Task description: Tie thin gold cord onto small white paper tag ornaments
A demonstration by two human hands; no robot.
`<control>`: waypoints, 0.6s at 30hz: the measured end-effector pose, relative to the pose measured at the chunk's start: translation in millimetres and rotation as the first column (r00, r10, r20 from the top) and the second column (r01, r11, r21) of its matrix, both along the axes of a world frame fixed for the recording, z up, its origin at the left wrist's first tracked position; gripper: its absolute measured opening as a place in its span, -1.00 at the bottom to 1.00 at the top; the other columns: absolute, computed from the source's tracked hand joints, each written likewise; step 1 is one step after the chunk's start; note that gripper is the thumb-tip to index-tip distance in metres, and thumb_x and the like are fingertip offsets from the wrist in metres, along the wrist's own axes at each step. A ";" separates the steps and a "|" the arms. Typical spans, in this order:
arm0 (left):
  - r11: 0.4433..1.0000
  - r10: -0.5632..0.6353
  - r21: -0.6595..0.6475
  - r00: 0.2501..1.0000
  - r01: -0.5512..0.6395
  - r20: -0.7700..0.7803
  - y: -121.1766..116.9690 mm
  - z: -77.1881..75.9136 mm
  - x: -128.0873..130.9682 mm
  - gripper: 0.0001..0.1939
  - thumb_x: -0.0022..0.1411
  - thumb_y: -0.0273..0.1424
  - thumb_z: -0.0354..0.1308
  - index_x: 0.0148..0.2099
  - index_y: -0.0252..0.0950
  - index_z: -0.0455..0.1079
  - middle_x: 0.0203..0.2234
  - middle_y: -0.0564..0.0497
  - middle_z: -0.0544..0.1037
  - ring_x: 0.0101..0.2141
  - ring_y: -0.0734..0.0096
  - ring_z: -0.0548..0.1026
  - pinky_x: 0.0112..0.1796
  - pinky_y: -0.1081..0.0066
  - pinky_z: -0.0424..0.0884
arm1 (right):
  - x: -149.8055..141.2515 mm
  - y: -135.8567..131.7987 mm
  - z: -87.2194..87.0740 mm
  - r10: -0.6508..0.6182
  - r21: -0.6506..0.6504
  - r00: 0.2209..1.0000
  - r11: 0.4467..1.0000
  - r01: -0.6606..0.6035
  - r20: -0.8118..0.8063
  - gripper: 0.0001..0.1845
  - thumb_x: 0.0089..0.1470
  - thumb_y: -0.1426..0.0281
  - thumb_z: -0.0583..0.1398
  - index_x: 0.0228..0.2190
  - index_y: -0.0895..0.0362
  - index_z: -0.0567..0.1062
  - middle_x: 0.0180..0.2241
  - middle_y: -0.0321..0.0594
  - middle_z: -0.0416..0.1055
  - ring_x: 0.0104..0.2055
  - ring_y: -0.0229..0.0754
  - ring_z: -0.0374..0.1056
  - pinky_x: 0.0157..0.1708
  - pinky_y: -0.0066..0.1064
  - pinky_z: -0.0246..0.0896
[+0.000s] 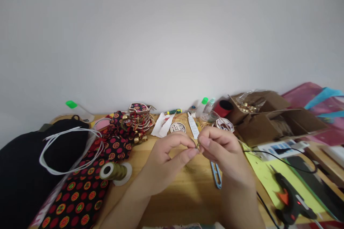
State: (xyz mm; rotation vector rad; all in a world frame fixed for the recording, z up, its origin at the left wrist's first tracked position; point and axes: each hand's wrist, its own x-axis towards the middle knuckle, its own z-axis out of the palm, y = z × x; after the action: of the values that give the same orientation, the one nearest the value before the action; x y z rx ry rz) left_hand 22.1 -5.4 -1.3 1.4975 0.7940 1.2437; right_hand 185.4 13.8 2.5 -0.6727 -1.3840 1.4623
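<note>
My left hand (pixel 168 157) and my right hand (pixel 227 154) meet above the middle of the wooden table, fingertips almost touching. Both are closed in a pinch on a thin, short piece of cord (pixel 198 147), mostly covered by the fingers. Its far ends cannot be made out. Below my right hand lies a light-blue cutter (pixel 216 175), partly covered by the wrist. To the left of my left forearm, a spool of olive thread (pixel 116 171) rests on its side. Behind the hands are a round printed disc (pixel 177 127) and a white tube (pixel 192 126).
Patterned dark fabric (pixel 80 193), a coil of white cord (pixel 51 143) and a black bag (pixel 24 164) fill the left. On the right, a glue gun (pixel 288 196) with a red light lies on yellow paper (pixel 258 166), near a power strip (pixel 276 149) and cardboard boxes (pixel 285 125).
</note>
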 end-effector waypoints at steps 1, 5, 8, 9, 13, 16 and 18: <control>1.000 -0.001 0.003 1.000 0.001 0.008 -0.2 0.1 -0.1 -0.92 0.22 -0.46 0.17 -0.34 -0.27 0.45 -0.43 0.06 0.50 -0.33 0.41 0.45 -0.25 0.43 0.35 | -1.1 0.1 -0.5 -0.006 -0.005 1.000 1.000 0.006 -0.011 -0.75 0.16 0.33 0.23 -0.54 0.14 0.48 -0.65 -0.43 0.15 -0.67 -0.44 -0.14 -0.73 -0.55 -0.30; 0.999 0.040 -0.006 0.999 -0.040 -0.011 -1.8 0.2 -1.7 -0.90 0.24 -0.45 0.15 -0.35 -0.26 0.43 -0.43 0.05 0.50 -0.32 0.40 0.45 -0.24 0.42 0.33 | -5.8 1.5 -3.6 -0.143 -0.028 0.989 0.990 0.142 -0.043 -0.79 0.21 0.32 0.18 -0.43 0.09 0.53 -0.67 -0.42 0.18 -0.63 -0.40 0.03 -0.65 -0.56 -0.09; 0.995 0.101 -0.022 0.994 -0.102 -0.037 -3.0 0.2 -4.1 -0.91 0.25 -0.44 0.14 -0.33 -0.26 0.43 -0.41 0.04 0.51 -0.31 0.38 0.45 -0.23 0.40 0.33 | -7.1 3.3 -4.8 -0.198 -0.012 0.980 0.980 0.198 -0.011 -0.79 0.23 0.32 0.16 -0.36 0.06 0.59 -0.63 -0.38 0.25 -0.57 -0.37 0.13 -0.59 -0.54 0.02; 0.992 0.122 -0.028 0.992 -0.123 -0.043 -3.2 0.1 -4.7 -0.92 0.25 -0.44 0.14 -0.33 -0.26 0.43 -0.41 0.04 0.51 -0.32 0.38 0.45 -0.23 0.40 0.33 | -7.1 3.8 -4.8 -0.189 -0.007 0.982 0.982 0.189 0.002 -0.78 0.23 0.32 0.15 -0.35 0.05 0.60 -0.62 -0.38 0.27 -0.57 -0.37 0.14 -0.58 -0.54 0.03; 0.980 0.200 0.008 0.980 -0.200 -0.023 -1.6 -2.0 -4.6 -0.92 0.25 -0.46 0.14 -0.31 -0.23 0.44 -0.37 0.03 0.51 -0.28 0.35 0.46 -0.18 0.35 0.34 | -8.1 4.5 -4.9 -0.178 0.065 0.980 0.983 0.173 0.092 -0.80 0.23 0.37 0.16 -0.29 -0.04 0.61 -0.46 -0.36 0.43 -0.41 -0.34 0.31 -0.44 -0.55 0.18; 0.927 0.350 0.145 0.937 -0.346 0.000 2.5 -5.7 -3.2 -0.90 0.21 -0.50 0.18 -0.31 -0.19 0.46 -0.21 0.01 0.46 -0.11 0.31 0.43 -0.02 0.30 0.29 | -11.9 2.7 -7.2 -0.174 0.096 0.964 0.983 0.157 0.203 -0.73 0.23 0.45 0.15 -0.13 -0.12 0.54 -0.05 -0.37 0.46 0.04 -0.26 0.30 0.02 -0.47 0.15; 0.884 0.438 0.197 0.898 -0.423 -0.037 5.2 -8.4 -3.4 -0.88 0.20 -0.51 0.19 -0.30 -0.17 0.49 -0.15 -0.01 0.42 -0.03 0.28 0.38 0.03 0.27 0.25 | -16.0 0.7 -8.8 -0.097 0.056 0.975 0.995 0.088 0.198 -0.69 0.24 0.43 0.13 -0.05 -0.17 0.47 -0.01 -0.38 0.43 0.06 -0.25 0.29 0.07 -0.42 0.13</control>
State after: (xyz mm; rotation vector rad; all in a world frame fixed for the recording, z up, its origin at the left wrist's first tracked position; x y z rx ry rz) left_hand 18.7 -0.2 -9.7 1.5778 1.1376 1.6312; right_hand 169.4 14.5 -6.3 -0.8622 -1.5151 1.3126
